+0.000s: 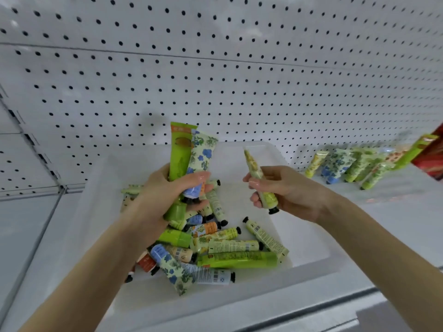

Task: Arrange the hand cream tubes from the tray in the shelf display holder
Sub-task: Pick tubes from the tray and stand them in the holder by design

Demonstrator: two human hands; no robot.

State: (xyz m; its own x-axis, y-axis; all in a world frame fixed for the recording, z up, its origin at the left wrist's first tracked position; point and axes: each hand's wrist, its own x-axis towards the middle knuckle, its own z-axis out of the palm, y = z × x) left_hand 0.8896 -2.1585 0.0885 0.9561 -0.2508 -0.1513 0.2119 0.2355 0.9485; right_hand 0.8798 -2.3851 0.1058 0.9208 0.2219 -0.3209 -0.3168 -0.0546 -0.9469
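A clear plastic tray [309,238] sits on the white shelf, holding several loose hand cream tubes [223,250] in green, blue-flowered and yellow prints. My left hand [163,190] is over the tray, shut on a bright green tube [181,152] and a blue-flowered tube [202,154], both held upright with caps down. My right hand [287,190] holds a yellow-flowered tube [257,178] upright, cap down, above the tray's right half. At the right, several tubes [347,166] lean in a row in the display holder against the pegboard.
White pegboard [215,80] backs the shelf. A red box [431,154] stands at the far right edge beside the row of tubes. The shelf's front edge [311,315] runs below the tray. A shelf upright [36,149] slants down the left.
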